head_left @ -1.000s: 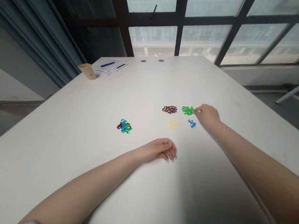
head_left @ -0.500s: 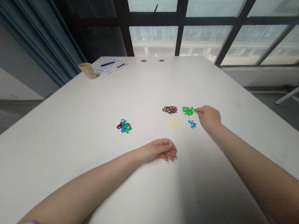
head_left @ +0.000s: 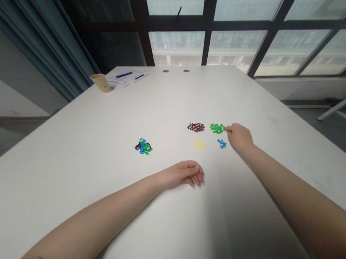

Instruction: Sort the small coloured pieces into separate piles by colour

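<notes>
My right hand is at the right edge of a pile of small green pieces. Its index finger stretches out to the pile, the other fingers are curled under, and I see nothing held. Just below lie a few blue pieces. To the left are a dark brown pile and a pale yellow pile. My left hand rests on the table nearer to me, fingers loosely bent and apart, with nothing in it. Farther left sits a mixed heap of blue, green and brown pieces.
The white table carries a beige paper cup at its far left edge. Beside the cup are paper sheets with a blue pen on them. A small yellow spot shows beside my right wrist.
My right thumb and index finger were pinched together at the green pile; now the index finger points out at its edge. The left hand stays where it was.
</notes>
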The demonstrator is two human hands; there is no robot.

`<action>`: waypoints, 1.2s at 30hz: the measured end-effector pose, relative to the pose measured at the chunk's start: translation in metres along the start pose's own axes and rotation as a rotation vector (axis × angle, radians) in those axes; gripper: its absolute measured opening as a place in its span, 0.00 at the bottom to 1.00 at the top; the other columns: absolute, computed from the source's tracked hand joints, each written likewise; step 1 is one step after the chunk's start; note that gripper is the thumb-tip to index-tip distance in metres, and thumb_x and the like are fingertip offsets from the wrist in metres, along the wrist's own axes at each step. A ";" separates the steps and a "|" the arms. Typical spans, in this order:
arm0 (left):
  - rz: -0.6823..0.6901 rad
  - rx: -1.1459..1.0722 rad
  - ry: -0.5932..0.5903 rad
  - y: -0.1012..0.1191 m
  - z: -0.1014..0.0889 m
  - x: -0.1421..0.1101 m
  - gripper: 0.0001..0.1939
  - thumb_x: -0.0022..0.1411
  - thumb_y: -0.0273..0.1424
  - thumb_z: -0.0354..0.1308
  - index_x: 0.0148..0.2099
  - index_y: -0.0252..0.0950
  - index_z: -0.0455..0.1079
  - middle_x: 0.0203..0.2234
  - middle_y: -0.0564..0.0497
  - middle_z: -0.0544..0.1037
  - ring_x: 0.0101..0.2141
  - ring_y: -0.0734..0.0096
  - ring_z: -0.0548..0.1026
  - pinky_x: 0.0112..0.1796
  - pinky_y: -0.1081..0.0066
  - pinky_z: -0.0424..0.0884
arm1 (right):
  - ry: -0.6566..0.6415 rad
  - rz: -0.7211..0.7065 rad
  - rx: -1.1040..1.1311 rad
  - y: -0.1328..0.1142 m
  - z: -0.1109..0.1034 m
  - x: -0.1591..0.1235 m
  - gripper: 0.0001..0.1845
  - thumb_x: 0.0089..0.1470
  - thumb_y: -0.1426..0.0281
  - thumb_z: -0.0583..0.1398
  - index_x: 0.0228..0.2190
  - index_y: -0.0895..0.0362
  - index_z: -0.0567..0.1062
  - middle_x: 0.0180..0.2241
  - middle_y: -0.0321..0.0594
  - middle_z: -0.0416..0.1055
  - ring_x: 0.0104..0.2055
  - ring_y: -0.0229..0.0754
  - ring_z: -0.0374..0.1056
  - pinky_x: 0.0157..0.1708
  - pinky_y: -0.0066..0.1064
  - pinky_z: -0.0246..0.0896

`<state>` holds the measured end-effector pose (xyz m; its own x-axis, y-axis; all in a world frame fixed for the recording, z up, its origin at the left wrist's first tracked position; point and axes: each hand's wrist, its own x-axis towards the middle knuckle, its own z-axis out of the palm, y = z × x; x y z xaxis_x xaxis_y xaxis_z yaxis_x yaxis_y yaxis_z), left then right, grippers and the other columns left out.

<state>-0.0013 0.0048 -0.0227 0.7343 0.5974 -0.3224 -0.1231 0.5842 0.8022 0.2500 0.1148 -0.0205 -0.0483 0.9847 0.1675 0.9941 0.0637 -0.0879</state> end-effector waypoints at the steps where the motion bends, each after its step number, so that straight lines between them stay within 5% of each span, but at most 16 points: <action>1: 0.000 -0.002 -0.001 0.000 0.000 0.000 0.12 0.54 0.36 0.57 0.35 0.31 0.67 0.26 0.48 0.75 0.25 0.78 0.73 0.24 0.79 0.63 | 0.000 0.009 0.012 0.000 0.000 0.000 0.18 0.52 0.73 0.49 0.37 0.54 0.76 0.36 0.43 0.71 0.38 0.43 0.65 0.34 0.31 0.53; 12: -0.001 0.005 -0.003 0.000 0.000 0.000 0.13 0.54 0.37 0.57 0.35 0.31 0.67 0.26 0.48 0.75 0.26 0.77 0.72 0.25 0.78 0.63 | -0.016 0.154 0.158 -0.001 -0.001 -0.001 0.14 0.48 0.70 0.54 0.34 0.57 0.77 0.36 0.43 0.74 0.37 0.44 0.67 0.35 0.30 0.57; 21: 0.026 0.209 0.037 0.010 0.007 -0.005 0.13 0.56 0.39 0.53 0.35 0.34 0.65 0.28 0.49 0.73 0.26 0.76 0.70 0.27 0.75 0.62 | 0.021 0.082 0.195 -0.008 -0.021 -0.011 0.15 0.48 0.70 0.53 0.36 0.58 0.76 0.33 0.44 0.72 0.34 0.43 0.65 0.33 0.31 0.55; 24: 0.138 0.702 0.213 0.028 0.008 -0.015 0.11 0.59 0.36 0.48 0.35 0.34 0.66 0.28 0.49 0.72 0.28 0.72 0.69 0.30 0.73 0.62 | -0.007 -0.067 0.242 -0.030 -0.040 -0.040 0.13 0.47 0.69 0.55 0.36 0.56 0.73 0.27 0.38 0.70 0.27 0.38 0.63 0.27 0.27 0.53; 26: 0.168 1.154 0.468 0.043 0.002 -0.025 0.10 0.59 0.32 0.47 0.35 0.34 0.67 0.28 0.47 0.72 0.31 0.68 0.68 0.33 0.70 0.61 | -0.075 -0.263 0.304 -0.051 -0.047 -0.070 0.08 0.49 0.69 0.53 0.30 0.56 0.72 0.24 0.36 0.68 0.25 0.37 0.60 0.25 0.27 0.50; 29: -0.050 1.671 0.840 0.064 -0.015 -0.040 0.10 0.56 0.25 0.47 0.37 0.33 0.69 0.32 0.41 0.72 0.35 0.59 0.68 0.34 0.65 0.60 | -0.175 -0.516 0.330 -0.080 -0.044 -0.117 0.08 0.51 0.70 0.52 0.23 0.56 0.68 0.22 0.35 0.66 0.24 0.35 0.58 0.25 0.27 0.47; 32: -0.294 1.831 0.894 0.079 -0.033 -0.053 0.13 0.53 0.24 0.49 0.39 0.36 0.70 0.37 0.40 0.72 0.38 0.55 0.68 0.33 0.65 0.60 | -0.193 -0.663 0.308 -0.097 -0.032 -0.145 0.08 0.50 0.69 0.54 0.21 0.56 0.67 0.21 0.36 0.66 0.24 0.36 0.59 0.25 0.28 0.46; 36: -0.399 1.809 0.882 0.088 -0.045 -0.059 0.09 0.49 0.27 0.54 0.33 0.38 0.72 0.33 0.43 0.75 0.33 0.59 0.70 0.29 0.69 0.60 | -0.203 -0.781 0.340 -0.096 -0.023 -0.147 0.07 0.50 0.70 0.53 0.23 0.56 0.67 0.22 0.36 0.67 0.25 0.37 0.60 0.25 0.28 0.46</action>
<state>-0.0859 0.0457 0.0444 0.0262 0.9731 -0.2289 0.9976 -0.0403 -0.0572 0.1640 -0.0399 -0.0146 -0.7518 0.6472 0.1264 0.5884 0.7449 -0.3144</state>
